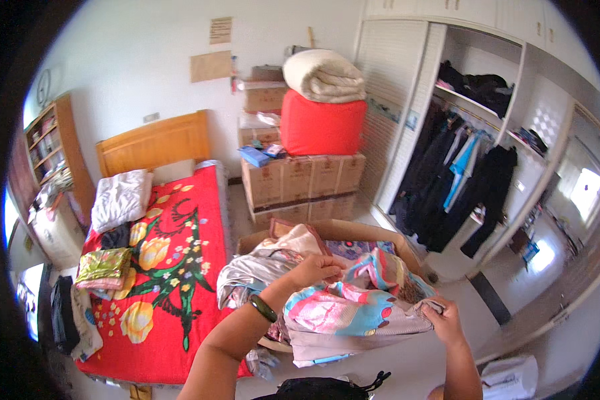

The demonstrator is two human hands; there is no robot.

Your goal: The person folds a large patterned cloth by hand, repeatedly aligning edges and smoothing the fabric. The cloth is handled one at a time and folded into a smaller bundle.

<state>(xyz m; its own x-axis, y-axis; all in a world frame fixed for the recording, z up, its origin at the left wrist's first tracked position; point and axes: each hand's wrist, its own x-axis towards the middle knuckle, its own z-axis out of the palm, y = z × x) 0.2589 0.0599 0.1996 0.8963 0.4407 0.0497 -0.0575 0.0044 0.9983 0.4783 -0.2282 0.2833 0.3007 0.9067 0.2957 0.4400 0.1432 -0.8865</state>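
Note:
Spread across a large open cardboard box (405, 240) is a multicoloured patterned cloth (340, 310) with pink, blue and beige areas, and part of it hangs over the near side. My right hand (442, 315) grips its right-hand corner. My left hand (317, 270), with a dark green bangle on the wrist, is over the cloth's far left side with the fingers curled; whether cloth is pinched in them cannot be made out. Left of it, a silvery grey cloth (250, 275) drapes over the box. Behind lies a dark purple patterned fabric (355, 249) inside.
To the left stands a bed with a red floral blanket (175, 270), bearing folded textiles (102, 270). Stacked cartons (300, 180) hold a red bundle (325, 125) and a rolled cream quilt (325, 75). At right is an open wardrobe with hanging clothes (460, 175). A white bag (510, 377) lies lower right.

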